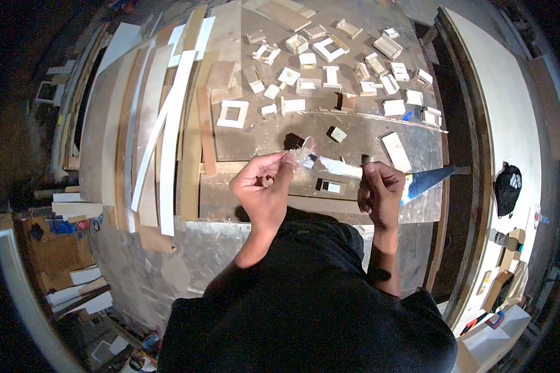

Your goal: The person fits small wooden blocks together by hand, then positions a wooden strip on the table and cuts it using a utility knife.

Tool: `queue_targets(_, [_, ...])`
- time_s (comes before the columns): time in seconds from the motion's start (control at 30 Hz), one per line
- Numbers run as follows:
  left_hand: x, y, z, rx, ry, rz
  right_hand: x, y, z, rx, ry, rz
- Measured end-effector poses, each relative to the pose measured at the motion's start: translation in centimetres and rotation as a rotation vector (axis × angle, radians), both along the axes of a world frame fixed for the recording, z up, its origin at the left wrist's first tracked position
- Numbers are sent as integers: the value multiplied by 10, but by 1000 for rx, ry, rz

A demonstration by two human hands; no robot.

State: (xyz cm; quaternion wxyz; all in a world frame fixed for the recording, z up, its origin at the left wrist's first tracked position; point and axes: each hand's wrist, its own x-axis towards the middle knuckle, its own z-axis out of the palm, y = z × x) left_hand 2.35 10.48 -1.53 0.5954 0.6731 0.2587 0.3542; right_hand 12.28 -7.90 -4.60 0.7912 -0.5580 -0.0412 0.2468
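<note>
My left hand (267,177) is raised over the workbench, its thumb and forefinger pinched on a small, wispy, clear piece (305,152) that I cannot make out well. My right hand (382,186) is closed on a thin stick (350,169) with a whitish, crusted end pointing left, towards the wispy piece. Beyond the hands lies a small wooden block (337,133). A small dark-sided box (331,186) rests on the bench between them. Right of my right hand is a handsaw (426,183) with a dark blade.
Many small wooden pieces (331,76) are spread over the far bench. Long boards and white strips (168,143) lie at the left. A pale board (504,93) runs along the right, bearing a black pouch (508,189). A white block (396,151) lies beyond my right hand.
</note>
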Motion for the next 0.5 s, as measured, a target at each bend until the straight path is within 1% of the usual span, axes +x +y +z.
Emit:
queue_targets(0.03, [1,-1,2,-20,-1,0,-1,0,1,41,-8,41])
queue_targets(0.13, [5,-2,1,-43,-2,-8,-2,8,8,-92,-58,111])
queue_targets(0.27, [4,-2,0,-52,16,-9,10,5,3,-42,19,-1])
queue_targets(0.37, [4,-1,3,-76,4,-10,9,1,4,-16,-19,22])
queue_targets(0.43, [5,-1,2,-82,-9,-12,6,3,6,-26,-33,136])
queue_targets(0.5, [5,0,1,-88,-25,-12,6,12,8,-69,-49,91])
